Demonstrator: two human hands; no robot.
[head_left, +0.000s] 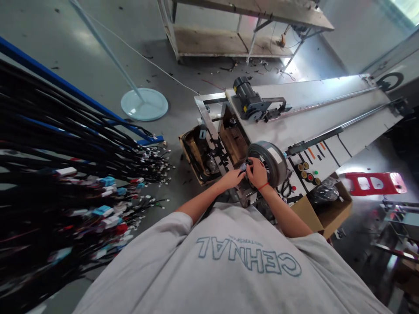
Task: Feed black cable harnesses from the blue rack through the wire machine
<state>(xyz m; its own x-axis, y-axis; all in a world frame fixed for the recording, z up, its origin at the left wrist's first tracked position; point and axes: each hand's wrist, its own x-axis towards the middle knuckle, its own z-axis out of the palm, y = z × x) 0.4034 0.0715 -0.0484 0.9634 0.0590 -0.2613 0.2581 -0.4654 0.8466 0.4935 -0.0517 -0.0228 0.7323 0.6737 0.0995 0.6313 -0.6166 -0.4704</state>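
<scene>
In the head view my two hands meet at the near end of a long white bench. My left hand (231,179) is closed, fingertips close to a small dark piece. My right hand (257,173) has its fingers curled at the same spot, with something small and dark near the thumb. What exactly the fingers grip is too small to tell. Just right of my right hand stands a large grey wheel-like reel (275,162). A metal frame (208,115) with black clips runs along the bench end, left of the hands.
A motor (245,92) sits on the white bench (304,107), with rolls of tape (303,166) nearer. Bundled black cables (81,117) hang at left. A box of parts (198,155) and a cardboard box (310,213) flank the bench end. A round pole base (145,107) stands on the floor.
</scene>
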